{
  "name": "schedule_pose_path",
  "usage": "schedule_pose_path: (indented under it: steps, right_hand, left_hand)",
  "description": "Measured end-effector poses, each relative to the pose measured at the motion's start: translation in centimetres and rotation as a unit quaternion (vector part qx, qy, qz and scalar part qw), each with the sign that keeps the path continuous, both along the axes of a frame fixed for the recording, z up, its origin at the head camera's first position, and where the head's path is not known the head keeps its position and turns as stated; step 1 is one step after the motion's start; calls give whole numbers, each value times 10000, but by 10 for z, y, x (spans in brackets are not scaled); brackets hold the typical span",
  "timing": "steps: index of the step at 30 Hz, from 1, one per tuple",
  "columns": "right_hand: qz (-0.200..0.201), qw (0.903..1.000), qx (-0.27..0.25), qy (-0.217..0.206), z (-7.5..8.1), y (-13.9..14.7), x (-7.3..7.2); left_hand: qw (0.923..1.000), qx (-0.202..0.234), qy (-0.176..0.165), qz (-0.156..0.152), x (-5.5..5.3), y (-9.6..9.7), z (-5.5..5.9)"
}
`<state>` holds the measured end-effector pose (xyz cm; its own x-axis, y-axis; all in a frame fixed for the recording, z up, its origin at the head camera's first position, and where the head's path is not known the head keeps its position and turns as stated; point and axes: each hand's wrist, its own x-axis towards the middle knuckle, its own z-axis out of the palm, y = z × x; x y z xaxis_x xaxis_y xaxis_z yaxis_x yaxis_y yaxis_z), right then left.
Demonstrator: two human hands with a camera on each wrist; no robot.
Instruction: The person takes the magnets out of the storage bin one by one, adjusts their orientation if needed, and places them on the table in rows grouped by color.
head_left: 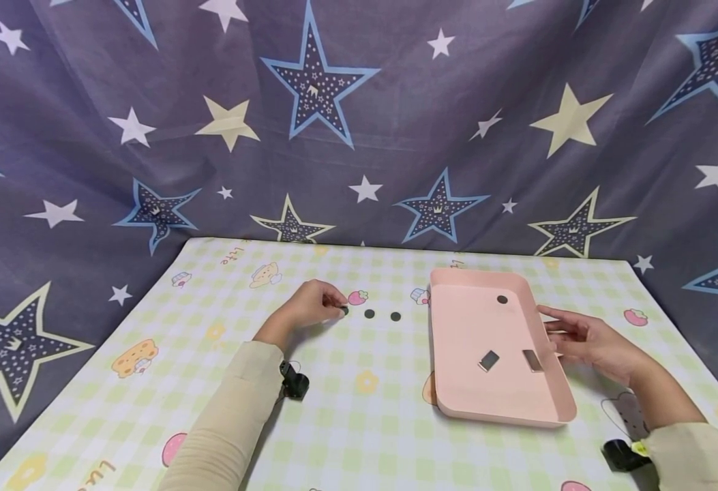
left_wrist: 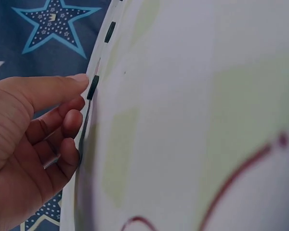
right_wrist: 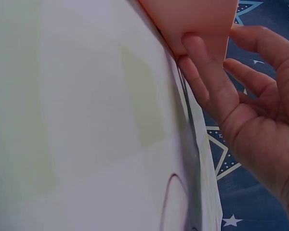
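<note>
My left hand [head_left: 316, 305] is at the left end of a row of small black discs. Its thumb and a curled finger pinch the edge of the end disc [left_wrist: 93, 87], which lies on the tablecloth and is partly hidden by the fingertips in the head view. Two more discs, the middle disc [head_left: 369, 314] and the right disc [head_left: 395, 316], lie flat beside it. On the right, my right hand [head_left: 598, 344] touches the outer side wall of a pink tray [head_left: 469, 409] with extended fingers. In the right wrist view its fingertips rest against that pink wall.
Inside the tray lie another black disc [head_left: 502, 299], a dark rectangular piece [head_left: 489, 361] with a light edge, and a brownish rectangular piece [head_left: 533, 361] near the right wall. A checked tablecloth [head_left: 334, 423] covers the table. Behind it hangs a star-patterned curtain [head_left: 389, 150].
</note>
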<state>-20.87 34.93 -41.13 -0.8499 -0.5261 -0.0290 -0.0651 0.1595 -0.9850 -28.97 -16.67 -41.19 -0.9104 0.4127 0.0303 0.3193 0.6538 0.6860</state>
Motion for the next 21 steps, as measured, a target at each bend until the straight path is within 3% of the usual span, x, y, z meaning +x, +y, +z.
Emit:
schedule_pose_path:
  steps: [8,21]
  right_hand:
    - [-80,9999,114,59,1,-1,0]
    - [125,9994,-320,33,-2,0,0]
  left_hand:
    - [9998,123,157,54,0,1,6]
    - [9990,253,353,-61,0,13,15]
